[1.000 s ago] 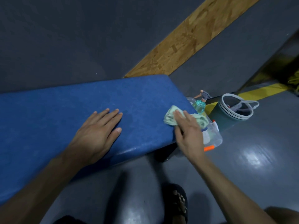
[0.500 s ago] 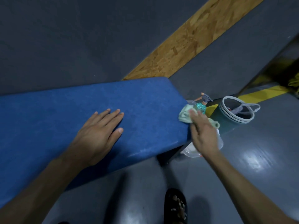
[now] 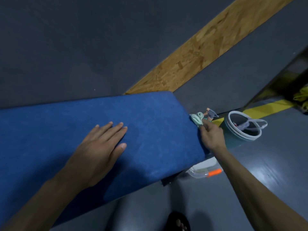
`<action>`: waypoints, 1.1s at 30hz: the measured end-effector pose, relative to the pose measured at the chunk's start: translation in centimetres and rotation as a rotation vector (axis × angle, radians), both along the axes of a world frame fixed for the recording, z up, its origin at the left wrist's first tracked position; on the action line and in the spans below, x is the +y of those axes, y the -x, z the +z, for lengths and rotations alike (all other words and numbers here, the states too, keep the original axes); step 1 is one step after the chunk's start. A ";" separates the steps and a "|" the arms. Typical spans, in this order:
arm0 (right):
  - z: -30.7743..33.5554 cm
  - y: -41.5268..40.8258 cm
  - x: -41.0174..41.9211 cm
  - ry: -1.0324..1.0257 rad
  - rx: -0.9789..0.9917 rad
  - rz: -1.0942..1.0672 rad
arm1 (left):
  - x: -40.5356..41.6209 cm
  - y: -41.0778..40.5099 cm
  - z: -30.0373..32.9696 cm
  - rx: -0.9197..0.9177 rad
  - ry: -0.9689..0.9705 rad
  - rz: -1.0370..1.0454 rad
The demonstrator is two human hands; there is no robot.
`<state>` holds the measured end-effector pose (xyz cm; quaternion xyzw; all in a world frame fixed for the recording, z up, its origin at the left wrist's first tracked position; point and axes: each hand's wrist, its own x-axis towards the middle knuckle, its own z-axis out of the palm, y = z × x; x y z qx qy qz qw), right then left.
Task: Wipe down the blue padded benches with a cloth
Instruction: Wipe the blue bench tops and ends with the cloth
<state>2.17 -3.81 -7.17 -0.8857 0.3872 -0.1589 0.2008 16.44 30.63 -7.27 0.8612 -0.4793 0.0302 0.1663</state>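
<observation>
A blue padded bench (image 3: 150, 124) runs from the left edge to the middle of the view. My left hand (image 3: 100, 147) lies flat on its top, fingers straight and together. At the bench's right end my right hand (image 3: 211, 135) grips a pale green cloth (image 3: 197, 119), bunched up and held against the end face of the pad. Most of the cloth sticks out above my fingers.
Just past the bench's end stand a spray bottle (image 3: 210, 115), a teal bucket with a white rim (image 3: 233, 137) and a clear plastic box with an orange clip (image 3: 205, 170) on the grey floor. A plywood strip (image 3: 200, 50) crosses the floor behind. My sandalled foot (image 3: 178, 220) is below.
My right hand has slid the cloth off the bench top, past the right corner and up along the end face. The left hand has stayed flat on the pad.
</observation>
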 end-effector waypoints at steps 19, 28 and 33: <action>-0.3 -2.5 3.8 0.242 -0.038 0.324 | -1.0 -1.3 0.1 0.005 -0.024 0.053; -2.1 -6.6 15.4 0.216 -0.141 0.408 | 1.9 -1.9 0.7 -0.025 -0.102 0.122; -1.1 -5.1 14.7 0.256 -0.095 0.606 | 3.4 -1.3 2.0 0.005 -0.107 0.140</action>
